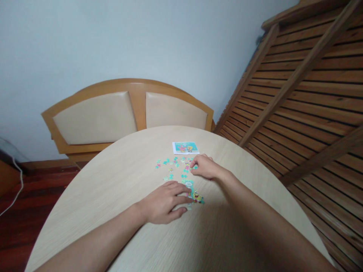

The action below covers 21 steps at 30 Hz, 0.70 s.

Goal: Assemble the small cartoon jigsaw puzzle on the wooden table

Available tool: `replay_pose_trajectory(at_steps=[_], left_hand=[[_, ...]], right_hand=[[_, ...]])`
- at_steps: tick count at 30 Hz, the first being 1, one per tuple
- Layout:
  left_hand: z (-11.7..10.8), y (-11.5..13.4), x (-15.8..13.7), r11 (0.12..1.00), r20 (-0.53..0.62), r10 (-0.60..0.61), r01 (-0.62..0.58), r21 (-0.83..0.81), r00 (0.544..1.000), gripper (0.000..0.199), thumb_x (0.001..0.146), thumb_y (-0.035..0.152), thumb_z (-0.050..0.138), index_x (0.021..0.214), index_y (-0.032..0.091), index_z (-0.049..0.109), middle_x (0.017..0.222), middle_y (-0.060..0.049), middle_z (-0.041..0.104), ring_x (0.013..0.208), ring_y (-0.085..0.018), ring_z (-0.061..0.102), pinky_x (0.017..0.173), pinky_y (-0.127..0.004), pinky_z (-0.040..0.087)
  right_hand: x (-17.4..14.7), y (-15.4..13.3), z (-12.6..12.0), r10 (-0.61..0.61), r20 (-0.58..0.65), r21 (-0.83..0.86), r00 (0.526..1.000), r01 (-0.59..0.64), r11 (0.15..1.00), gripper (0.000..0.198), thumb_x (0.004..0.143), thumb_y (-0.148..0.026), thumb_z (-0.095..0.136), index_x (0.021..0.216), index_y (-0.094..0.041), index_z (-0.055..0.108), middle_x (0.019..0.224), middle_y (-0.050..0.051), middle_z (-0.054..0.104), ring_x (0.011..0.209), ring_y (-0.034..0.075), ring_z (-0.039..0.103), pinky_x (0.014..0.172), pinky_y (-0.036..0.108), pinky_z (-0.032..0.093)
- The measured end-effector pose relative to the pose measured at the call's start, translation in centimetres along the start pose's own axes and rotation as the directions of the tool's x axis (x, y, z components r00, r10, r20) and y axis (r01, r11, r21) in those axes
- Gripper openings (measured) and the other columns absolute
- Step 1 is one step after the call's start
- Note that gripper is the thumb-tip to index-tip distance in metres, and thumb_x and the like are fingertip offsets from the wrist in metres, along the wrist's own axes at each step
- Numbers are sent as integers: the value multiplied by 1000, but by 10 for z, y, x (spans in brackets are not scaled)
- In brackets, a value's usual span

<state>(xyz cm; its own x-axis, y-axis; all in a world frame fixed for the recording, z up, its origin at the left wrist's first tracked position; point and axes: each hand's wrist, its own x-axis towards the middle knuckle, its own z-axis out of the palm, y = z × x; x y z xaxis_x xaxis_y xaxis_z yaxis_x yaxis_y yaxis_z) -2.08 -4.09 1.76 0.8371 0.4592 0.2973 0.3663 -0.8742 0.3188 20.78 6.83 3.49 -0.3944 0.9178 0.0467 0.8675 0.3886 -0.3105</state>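
Note:
A partly joined jigsaw puzzle (pixel 197 195) with cartoon figures lies near the middle of the round table. My left hand (pixel 167 200) rests flat beside it, fingers spread, with the fingertips over its left part. Beyond it, loose puzzle pieces (pixel 171 176) in teal, pink and yellow are scattered. My right hand (pixel 204 166) is at the right side of these loose pieces, its fingers curled and the thumb close to the forefinger. A bit of teal from a puzzle piece shows between them; most of it is hidden.
A picture card (pixel 185 147) with the cartoon figures lies behind the pieces on the pale round table (pixel 113 181). A padded wooden bench back (pixel 136 105) stands behind the table. Wooden slats (pixel 297 94) lean at the right. A white cable (pixel 19 189) hangs at the left.

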Motion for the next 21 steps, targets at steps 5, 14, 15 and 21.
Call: replay_pose_trajectory(at_steps=[5,14,15,21], left_hand=[[2,-4,-1,995,-45,-76,79,57,996,33,99,30,50,131,25,59,133,-9,61,124,-27,58,108,-46,44],[3,-6,-3,988,-46,-121,125,92,992,35,98,30,51,132,24,58,135,-10,60,126,-27,56,110,-47,43],[2,-6,-3,988,-40,-123,126,93,992,35,98,30,52,133,24,58,135,-10,60,126,-27,56,110,-47,43],[1,-6,-3,991,-22,-108,109,74,994,36,98,32,53,133,26,59,133,-9,60,125,-27,56,109,-47,44]], right_hand=[[-9,-3,4,-37,9,60,999,36,998,13,72,-22,71,83,-25,75,92,0,77,97,23,68,89,34,44],[-12,2,9,21,-51,82,998,-17,996,33,74,-31,74,106,-23,75,115,7,74,110,28,64,96,40,43],[-12,1,9,31,-55,82,998,-26,996,33,74,-33,74,106,-23,75,115,7,74,112,29,64,97,42,42],[-7,-3,11,90,-57,118,994,-83,990,19,74,-32,76,90,-23,76,108,8,75,109,31,64,95,45,43]])
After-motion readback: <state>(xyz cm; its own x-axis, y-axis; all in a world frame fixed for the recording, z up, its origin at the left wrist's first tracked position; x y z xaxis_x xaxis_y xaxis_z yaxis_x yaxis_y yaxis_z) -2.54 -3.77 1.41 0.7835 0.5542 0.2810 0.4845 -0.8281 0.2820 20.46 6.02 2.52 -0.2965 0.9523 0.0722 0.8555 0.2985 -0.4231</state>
